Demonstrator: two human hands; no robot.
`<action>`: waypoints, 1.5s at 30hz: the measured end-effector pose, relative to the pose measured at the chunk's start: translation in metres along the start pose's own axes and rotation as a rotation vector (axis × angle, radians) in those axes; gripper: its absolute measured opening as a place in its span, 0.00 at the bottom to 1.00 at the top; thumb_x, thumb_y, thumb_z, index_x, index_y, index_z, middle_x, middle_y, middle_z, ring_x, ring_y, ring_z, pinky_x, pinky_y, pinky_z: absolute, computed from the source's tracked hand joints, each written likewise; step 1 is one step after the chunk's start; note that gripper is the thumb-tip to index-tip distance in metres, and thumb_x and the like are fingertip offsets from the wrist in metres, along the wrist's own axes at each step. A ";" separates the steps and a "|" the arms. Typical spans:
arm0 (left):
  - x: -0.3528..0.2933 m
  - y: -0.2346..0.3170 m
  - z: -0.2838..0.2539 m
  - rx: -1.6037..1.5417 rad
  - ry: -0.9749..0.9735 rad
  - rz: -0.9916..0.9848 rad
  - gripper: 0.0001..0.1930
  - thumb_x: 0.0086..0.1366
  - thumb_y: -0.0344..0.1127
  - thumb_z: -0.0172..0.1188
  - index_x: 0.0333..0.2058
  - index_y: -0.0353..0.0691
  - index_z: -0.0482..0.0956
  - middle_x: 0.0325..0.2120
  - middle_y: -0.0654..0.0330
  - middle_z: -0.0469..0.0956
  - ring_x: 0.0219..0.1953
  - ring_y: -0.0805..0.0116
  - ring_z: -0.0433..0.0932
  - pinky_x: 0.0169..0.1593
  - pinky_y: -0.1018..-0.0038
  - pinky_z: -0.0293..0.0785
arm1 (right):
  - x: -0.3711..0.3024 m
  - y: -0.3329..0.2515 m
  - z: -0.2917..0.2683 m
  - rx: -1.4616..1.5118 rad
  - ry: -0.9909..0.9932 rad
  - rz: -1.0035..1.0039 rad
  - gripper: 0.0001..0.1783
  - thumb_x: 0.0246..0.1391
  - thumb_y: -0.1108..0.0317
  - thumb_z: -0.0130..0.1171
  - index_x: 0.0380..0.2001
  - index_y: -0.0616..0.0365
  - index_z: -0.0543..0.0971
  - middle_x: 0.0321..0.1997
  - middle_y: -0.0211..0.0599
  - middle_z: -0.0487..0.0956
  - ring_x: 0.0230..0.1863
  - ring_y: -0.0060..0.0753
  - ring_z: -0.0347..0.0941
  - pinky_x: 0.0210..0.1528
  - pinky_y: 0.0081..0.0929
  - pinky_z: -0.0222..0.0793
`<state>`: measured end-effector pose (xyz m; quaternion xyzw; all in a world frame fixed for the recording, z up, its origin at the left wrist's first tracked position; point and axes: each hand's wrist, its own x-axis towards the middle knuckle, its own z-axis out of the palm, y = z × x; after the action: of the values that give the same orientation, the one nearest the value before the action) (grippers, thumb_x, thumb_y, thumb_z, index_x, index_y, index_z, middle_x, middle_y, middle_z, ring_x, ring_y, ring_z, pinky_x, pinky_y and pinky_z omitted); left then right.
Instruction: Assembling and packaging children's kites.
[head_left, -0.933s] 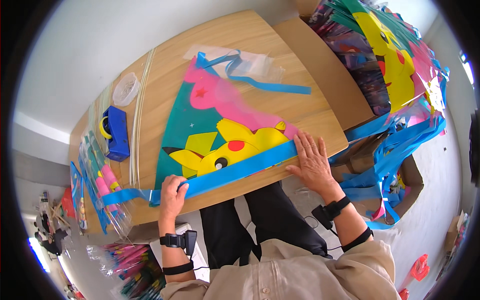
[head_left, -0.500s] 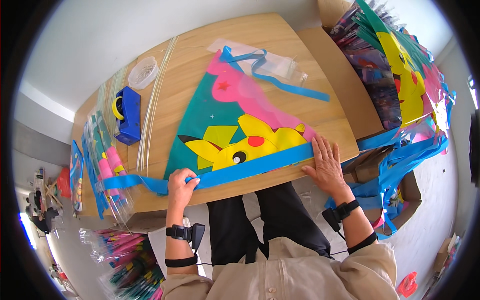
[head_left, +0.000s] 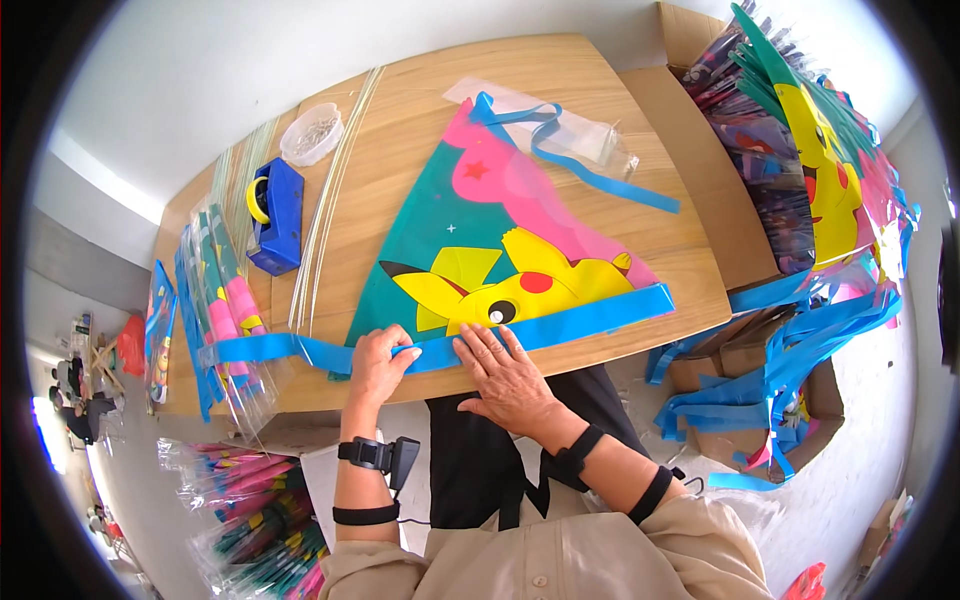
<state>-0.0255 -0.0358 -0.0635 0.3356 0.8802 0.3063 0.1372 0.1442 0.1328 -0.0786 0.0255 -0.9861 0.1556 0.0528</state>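
Pinching a long blue plastic strip with left hand — right hand spread flat, pressing it along the triangular cartoon-printed kite's near edge, probably to hold alignment.

Wooden table centre; pale wall 12 o'clock; light floor 4 o'clock; cardboard boxes 1 o'clock.

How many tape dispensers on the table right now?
1. The blue tape dispenser sits at the table's far left, beside the round clear dish, well away from the kite under both hands. More could be hidden behind the packaged stacks at left.
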 end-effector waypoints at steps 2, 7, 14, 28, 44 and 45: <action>-0.004 -0.003 -0.012 0.031 -0.102 0.000 0.15 0.47 0.36 0.73 0.28 0.36 0.76 0.26 0.49 0.78 0.30 0.50 0.78 0.35 0.59 0.72 | 0.000 -0.001 0.001 0.011 0.011 -0.002 0.51 0.52 0.36 0.56 0.68 0.61 0.57 0.74 0.46 0.53 0.76 0.43 0.45 0.75 0.47 0.37; -0.011 -0.013 -0.081 0.347 -0.573 -0.199 0.22 0.38 0.43 0.75 0.30 0.37 0.79 0.27 0.48 0.80 0.32 0.48 0.78 0.36 0.61 0.73 | -0.002 0.002 0.003 0.015 -0.004 0.013 0.52 0.51 0.37 0.58 0.68 0.62 0.56 0.75 0.46 0.52 0.76 0.43 0.44 0.75 0.47 0.37; -0.034 -0.033 -0.141 0.460 -0.344 -0.316 0.13 0.45 0.32 0.71 0.30 0.36 0.80 0.24 0.62 0.78 0.27 0.70 0.75 0.35 0.72 0.72 | 0.000 0.000 -0.001 0.012 -0.006 0.010 0.54 0.46 0.39 0.63 0.68 0.61 0.57 0.74 0.46 0.53 0.76 0.43 0.44 0.75 0.46 0.37; 0.021 0.290 0.050 -0.576 -0.130 0.850 0.28 0.62 0.27 0.58 0.62 0.32 0.65 0.60 0.48 0.70 0.63 0.57 0.68 0.63 0.64 0.64 | -0.014 0.009 0.002 0.123 0.263 -0.093 0.42 0.58 0.46 0.52 0.69 0.57 0.56 0.73 0.43 0.55 0.75 0.44 0.46 0.76 0.46 0.35; -0.060 0.057 0.063 0.329 0.003 0.138 0.40 0.71 0.63 0.36 0.69 0.36 0.51 0.69 0.45 0.50 0.71 0.46 0.48 0.69 0.52 0.45 | -0.003 0.003 0.016 -0.003 0.141 0.004 0.46 0.49 0.53 0.64 0.68 0.56 0.57 0.73 0.44 0.55 0.75 0.45 0.46 0.75 0.48 0.37; -0.058 0.055 0.067 0.357 0.050 0.123 0.40 0.71 0.63 0.35 0.68 0.35 0.52 0.69 0.46 0.51 0.71 0.47 0.49 0.68 0.51 0.45 | -0.002 0.002 0.018 -0.044 0.187 0.002 0.46 0.49 0.54 0.63 0.68 0.55 0.58 0.73 0.44 0.56 0.75 0.46 0.46 0.75 0.48 0.38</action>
<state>0.0752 -0.0121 -0.0787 0.4001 0.9015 0.1613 0.0348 0.1443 0.1294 -0.0966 0.0086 -0.9800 0.1359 0.1450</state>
